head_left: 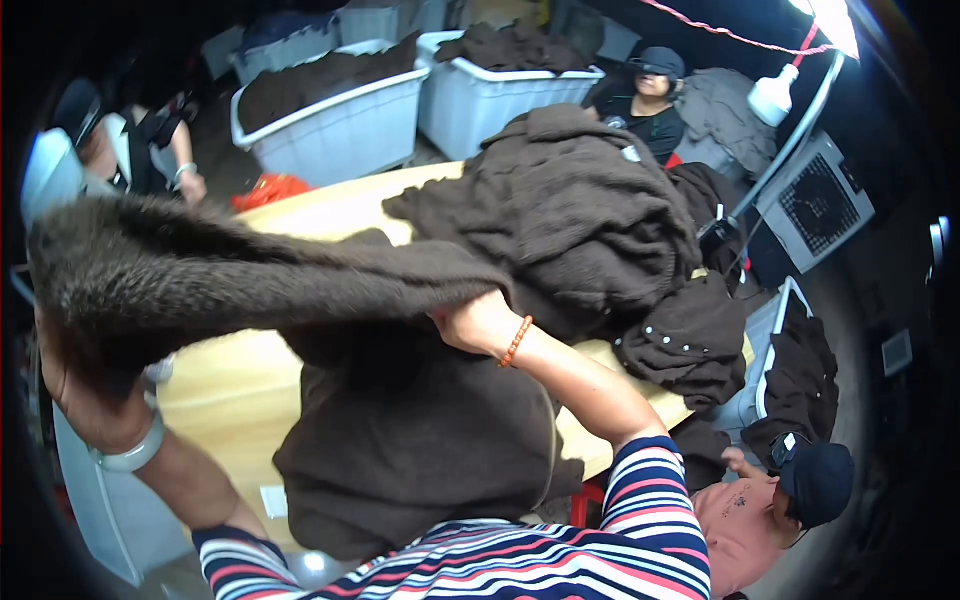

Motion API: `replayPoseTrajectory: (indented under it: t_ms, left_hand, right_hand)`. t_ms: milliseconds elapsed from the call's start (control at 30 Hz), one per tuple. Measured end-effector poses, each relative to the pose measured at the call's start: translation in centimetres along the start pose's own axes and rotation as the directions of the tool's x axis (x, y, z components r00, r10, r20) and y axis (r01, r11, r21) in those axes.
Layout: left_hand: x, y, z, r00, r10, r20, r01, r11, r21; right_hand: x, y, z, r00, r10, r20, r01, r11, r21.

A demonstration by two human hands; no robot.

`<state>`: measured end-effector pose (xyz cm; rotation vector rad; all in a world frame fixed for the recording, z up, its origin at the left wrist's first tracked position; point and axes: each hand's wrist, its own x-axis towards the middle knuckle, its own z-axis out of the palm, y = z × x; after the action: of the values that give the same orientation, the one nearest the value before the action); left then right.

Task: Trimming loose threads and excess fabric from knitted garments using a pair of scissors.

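Observation:
A dark brown fuzzy knit garment (230,285) is stretched between my two hands above the table. My right hand (478,325), with an orange bead bracelet at the wrist, is closed on its right end. At the far left my left hand (95,400), with a pale bangle, grips the other end; the cloth hides most of its fingers. Below the held garment, a dark brown piece of knitwear (420,450) lies over the near table edge. Beyond my right hand rises a large heap of brown knitwear (580,210). Beside it lies a garment with pale buttons (680,345).
Pale bins of brown clothing (340,125) stand behind the wooden table (215,400); another bin (765,370) is at right. Co-workers sit at far left, at the back and near right (745,525). A bulb (772,95) hangs near a boxy fan unit (820,205).

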<state>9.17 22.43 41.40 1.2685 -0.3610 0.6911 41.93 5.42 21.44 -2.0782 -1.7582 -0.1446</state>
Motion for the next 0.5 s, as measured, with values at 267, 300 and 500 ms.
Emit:
replayPoseTrajectory:
  t_ms: [267, 300, 500]
  left_hand:
    - [9.3, -12.0, -0.1, 0.797, -0.030, -0.603, 0.009, 0.999, -0.037]
    - [13.1, -15.3, 3.3, 0.878, -0.080, -0.473, 0.077, 0.997, -0.025]
    - [17.2, -31.3, 12.6, 0.858, -0.406, -0.315, 0.459, 0.881, 0.117]
  right_hand:
    - [6.1, 22.9, -15.0, 0.953, 0.304, -0.014, -0.296, 0.915, -0.274]
    - [6.6, 28.8, -17.6, 0.941, 0.334, -0.060, -0.329, 0.853, -0.405]
    - [8.8, 38.2, -27.3, 0.657, 0.720, -0.224, -0.753, 0.636, -0.165]
